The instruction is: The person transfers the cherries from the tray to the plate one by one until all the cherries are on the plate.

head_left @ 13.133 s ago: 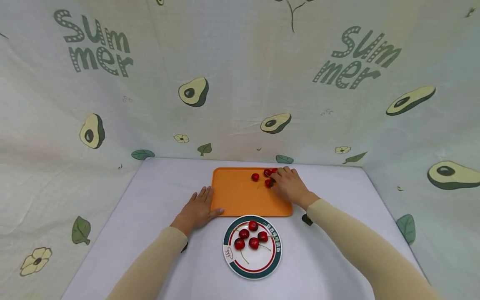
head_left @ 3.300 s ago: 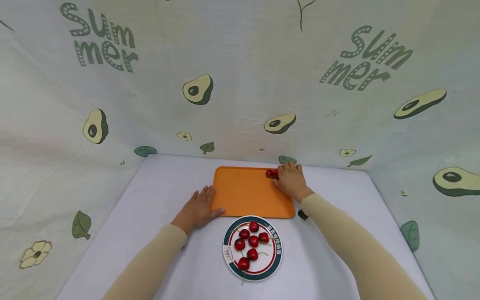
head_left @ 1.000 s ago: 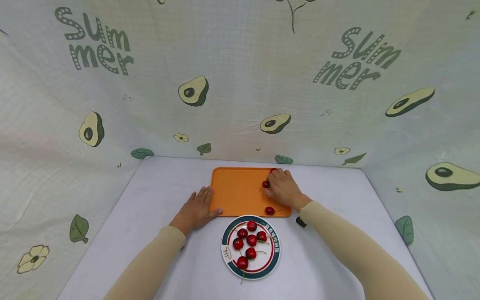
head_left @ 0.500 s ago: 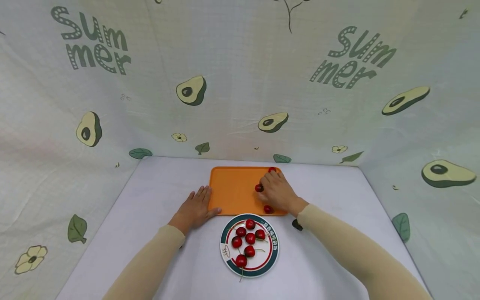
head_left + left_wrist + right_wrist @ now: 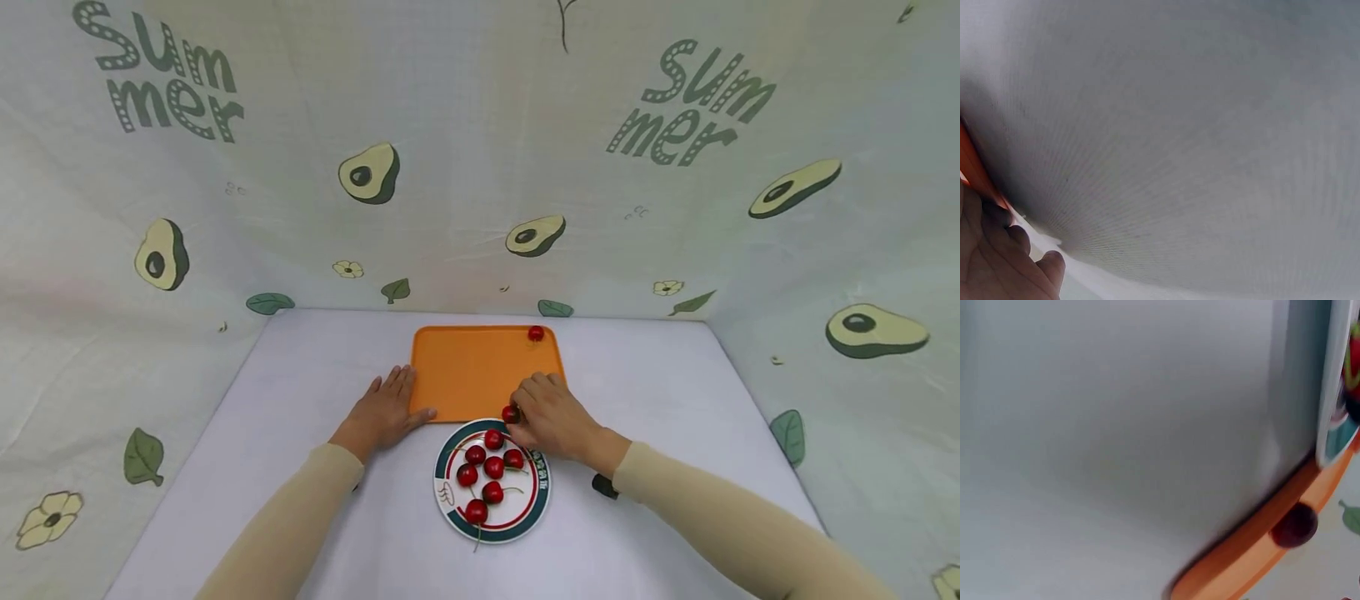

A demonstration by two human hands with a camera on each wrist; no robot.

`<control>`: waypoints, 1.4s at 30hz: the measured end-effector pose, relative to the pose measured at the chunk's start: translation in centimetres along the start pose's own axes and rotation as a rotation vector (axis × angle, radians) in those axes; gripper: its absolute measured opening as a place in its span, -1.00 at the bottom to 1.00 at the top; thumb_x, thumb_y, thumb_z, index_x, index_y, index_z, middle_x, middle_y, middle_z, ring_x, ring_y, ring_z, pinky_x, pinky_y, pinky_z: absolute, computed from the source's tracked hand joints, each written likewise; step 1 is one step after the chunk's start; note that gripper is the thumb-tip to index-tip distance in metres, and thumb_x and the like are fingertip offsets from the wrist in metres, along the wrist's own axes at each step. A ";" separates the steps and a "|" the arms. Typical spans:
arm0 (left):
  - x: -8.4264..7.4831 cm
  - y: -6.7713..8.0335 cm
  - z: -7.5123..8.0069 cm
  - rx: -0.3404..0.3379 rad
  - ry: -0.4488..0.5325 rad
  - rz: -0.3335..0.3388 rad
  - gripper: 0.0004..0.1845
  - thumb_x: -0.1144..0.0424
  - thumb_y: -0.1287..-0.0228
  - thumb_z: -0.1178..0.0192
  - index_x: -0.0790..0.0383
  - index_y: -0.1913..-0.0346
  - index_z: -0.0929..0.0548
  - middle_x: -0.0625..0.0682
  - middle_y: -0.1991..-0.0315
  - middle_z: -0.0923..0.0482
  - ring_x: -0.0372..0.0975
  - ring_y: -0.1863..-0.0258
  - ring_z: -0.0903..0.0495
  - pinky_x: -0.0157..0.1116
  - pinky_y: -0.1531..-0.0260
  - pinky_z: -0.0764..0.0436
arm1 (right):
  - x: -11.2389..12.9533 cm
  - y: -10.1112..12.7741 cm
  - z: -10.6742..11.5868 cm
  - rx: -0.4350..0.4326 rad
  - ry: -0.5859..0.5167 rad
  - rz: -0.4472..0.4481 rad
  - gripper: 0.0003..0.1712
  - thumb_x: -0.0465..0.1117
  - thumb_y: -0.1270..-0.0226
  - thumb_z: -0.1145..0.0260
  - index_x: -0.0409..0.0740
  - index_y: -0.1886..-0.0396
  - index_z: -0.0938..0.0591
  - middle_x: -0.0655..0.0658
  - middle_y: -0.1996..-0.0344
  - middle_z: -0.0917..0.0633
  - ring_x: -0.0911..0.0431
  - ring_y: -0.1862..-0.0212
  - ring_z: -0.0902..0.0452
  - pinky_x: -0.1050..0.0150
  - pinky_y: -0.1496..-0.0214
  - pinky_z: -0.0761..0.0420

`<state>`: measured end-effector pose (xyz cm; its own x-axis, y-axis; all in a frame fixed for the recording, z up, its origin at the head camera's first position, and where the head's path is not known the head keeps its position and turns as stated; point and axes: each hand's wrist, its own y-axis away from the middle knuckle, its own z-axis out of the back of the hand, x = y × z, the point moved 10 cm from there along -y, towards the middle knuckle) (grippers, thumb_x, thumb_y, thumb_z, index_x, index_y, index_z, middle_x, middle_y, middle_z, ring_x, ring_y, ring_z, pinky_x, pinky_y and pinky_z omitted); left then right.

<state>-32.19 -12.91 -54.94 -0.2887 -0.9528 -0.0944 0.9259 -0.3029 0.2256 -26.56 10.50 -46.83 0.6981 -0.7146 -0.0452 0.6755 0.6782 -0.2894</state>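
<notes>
A pale cloth printed with avocados (image 5: 367, 173) walls in a white table (image 5: 660, 392). On it lies a flat orange tray (image 5: 465, 371), smooth, with rounded corners; the left hand (image 5: 384, 410) rests flat against its left edge, fingers straight. Just nearer than the tray sits a round plate (image 5: 450, 500) with a green rim, holding six glossy cherries. The right hand (image 5: 553, 421) pinches a cherry (image 5: 511, 413) at its fingertips, at the tray's near edge just above the plate. Another cherry (image 5: 536, 333) lies well beyond the fingers, at the far rim.

Staged tabletop booth (avocado-print cloth backdrop (image 5: 480, 167), white table (image 5: 300, 467)).
</notes>
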 end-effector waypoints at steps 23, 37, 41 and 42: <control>0.5 0.2 0.3 -0.020 0.025 -0.005 0.10 -0.46 -0.52 0.09 0.42 -0.68 0.01 0.31 -0.69 -0.03 0.15 -0.70 0.02 0.15 -0.66 -0.01 | 5.2 5.6 -2.1 0.075 -0.020 0.132 -0.64 0.22 -0.36 -0.39 0.07 0.19 -0.62 0.11 0.27 -0.56 0.18 0.14 -0.36 0.26 0.02 -0.42; -0.1 0.2 0.2 -0.038 0.002 -0.021 0.10 -0.48 -0.52 0.13 0.41 -0.68 -0.01 0.31 -0.69 -0.02 0.14 -0.70 0.01 0.15 -0.66 -0.03 | 5.8 6.2 -1.8 0.070 -0.013 0.145 -0.56 0.33 -0.37 -0.35 0.08 0.16 -0.65 0.11 0.24 -0.60 0.17 0.14 -0.37 0.26 0.03 -0.42; -0.2 0.2 0.1 -0.030 0.011 -0.021 0.10 -0.48 -0.52 0.12 0.42 -0.68 -0.01 0.32 -0.69 -0.02 0.15 -0.70 0.01 0.16 -0.66 -0.04 | 5.6 6.0 -1.3 0.050 -0.032 0.139 -0.53 0.37 -0.39 -0.32 0.10 0.14 -0.66 0.13 0.24 -0.61 0.18 0.13 -0.38 0.25 0.01 -0.41; -0.3 0.2 0.1 -0.034 0.018 -0.023 0.10 -0.47 -0.52 0.11 0.42 -0.67 -0.01 0.32 -0.69 -0.03 0.15 -0.70 0.00 0.16 -0.65 -0.04 | 5.4 5.9 -1.0 0.039 -0.036 0.136 -0.54 0.35 -0.40 -0.32 0.09 0.14 -0.66 0.12 0.24 -0.62 0.18 0.12 -0.39 0.24 0.00 -0.41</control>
<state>-31.94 -12.74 -54.73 -0.3056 -0.9450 -0.1167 0.9270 -0.3233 0.1903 -19.04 10.44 -49.72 0.7914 -0.6096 -0.0465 0.5825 0.7749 -0.2453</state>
